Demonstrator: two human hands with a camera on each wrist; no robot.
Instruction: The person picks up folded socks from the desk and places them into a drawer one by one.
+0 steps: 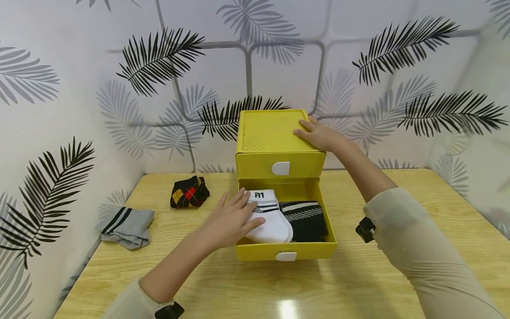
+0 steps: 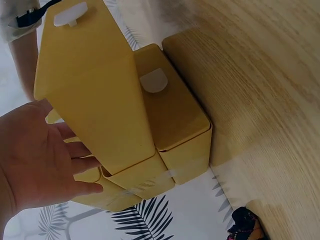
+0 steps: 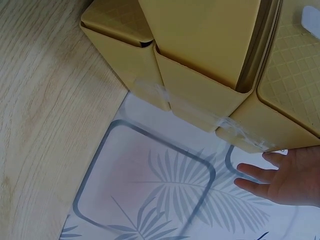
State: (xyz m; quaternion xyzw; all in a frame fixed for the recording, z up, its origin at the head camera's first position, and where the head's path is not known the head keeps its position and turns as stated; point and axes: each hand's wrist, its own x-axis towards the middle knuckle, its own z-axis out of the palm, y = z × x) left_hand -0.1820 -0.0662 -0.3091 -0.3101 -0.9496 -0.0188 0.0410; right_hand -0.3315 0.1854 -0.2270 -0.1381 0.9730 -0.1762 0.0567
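A yellow drawer unit (image 1: 279, 128) stands against the wall, its middle drawer (image 1: 255, 253) pulled out. Inside lie a folded white pair of socks (image 1: 275, 226) with dark stripes and a black striped pair (image 1: 304, 221), side by side. My left hand (image 1: 231, 221) is at the drawer's left side, fingers spread straight and overlapping the white socks in the head view. The left wrist view shows that hand (image 2: 45, 155) with fingertips over the drawer's edge. My right hand (image 1: 318, 134) rests flat on the right side of the unit's top, fingers extended.
On the table to the left lie grey socks (image 1: 127, 227) with black stripes and a bundled argyle pair (image 1: 190, 192) in black, red and yellow. Clear tape (image 3: 240, 131) runs along the unit's side. A leaf-patterned wall covering (image 1: 279, 66) rises behind the table.
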